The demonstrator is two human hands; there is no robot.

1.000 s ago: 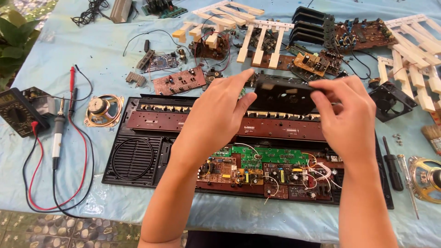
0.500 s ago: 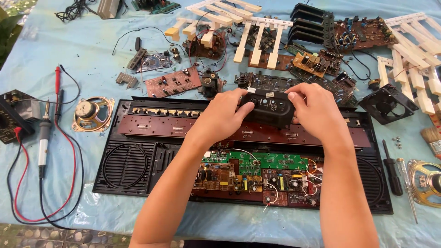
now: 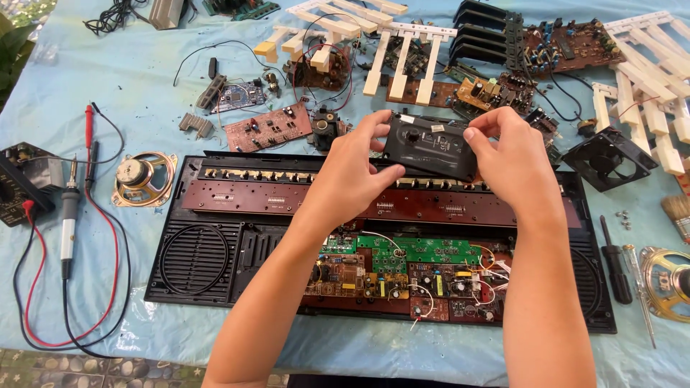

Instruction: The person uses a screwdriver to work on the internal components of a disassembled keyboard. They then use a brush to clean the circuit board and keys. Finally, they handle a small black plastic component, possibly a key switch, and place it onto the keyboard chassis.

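Observation:
Both my hands hold a black rectangular plastic panel (image 3: 431, 147) above the far edge of an opened black keyboard case (image 3: 194, 259). My left hand (image 3: 356, 169) grips the panel's left end, thumb underneath. My right hand (image 3: 507, 162) grips its right end. Inside the case lie a long brown circuit board (image 3: 244, 195) and green and brown boards (image 3: 424, 250) with coloured wires near the front.
On the light blue cloth: a loose speaker (image 3: 142, 177), a soldering iron (image 3: 68, 215), red and black probe leads (image 3: 90, 126), white key strips (image 3: 402, 57), black keys (image 3: 481, 29), several small circuit boards, a black fan (image 3: 607, 159), screwdrivers (image 3: 617, 259), another speaker (image 3: 668, 280), a brush (image 3: 677, 214).
My hands have lifted the black panel slightly and tilted its flat face toward me; the view has shifted a little, so the case sits lower in the picture.

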